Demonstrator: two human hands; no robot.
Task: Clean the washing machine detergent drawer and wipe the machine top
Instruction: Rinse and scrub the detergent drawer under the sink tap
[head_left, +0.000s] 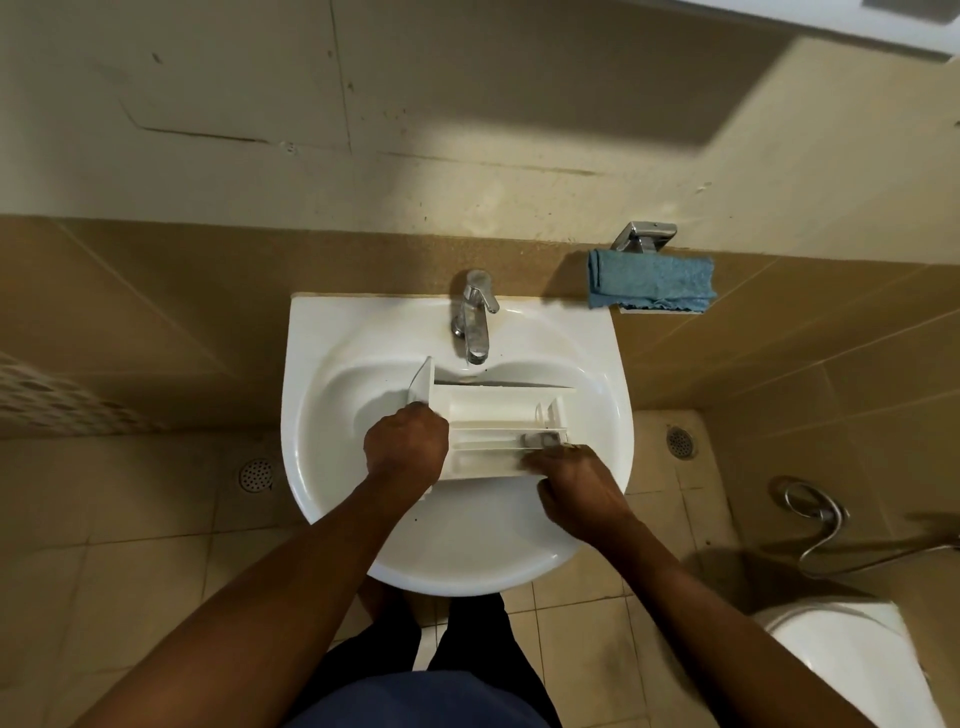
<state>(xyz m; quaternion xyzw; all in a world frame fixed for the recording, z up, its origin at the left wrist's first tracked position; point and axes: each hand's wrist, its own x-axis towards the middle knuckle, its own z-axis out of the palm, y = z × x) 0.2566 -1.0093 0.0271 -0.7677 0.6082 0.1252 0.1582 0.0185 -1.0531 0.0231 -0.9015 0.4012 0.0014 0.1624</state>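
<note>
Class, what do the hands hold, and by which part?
Left hand grips the detergent drawer beside its front panel; right hand apparently grips its near wall at the opposite end.

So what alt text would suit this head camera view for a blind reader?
Seen from above, a person holds a white plastic detergent drawer in a white ceramic basin below a chrome tap, the left hand gripping its front end and the right hand, blurred, at its other end. A folded blue cloth sits on a metal wall holder.
</note>
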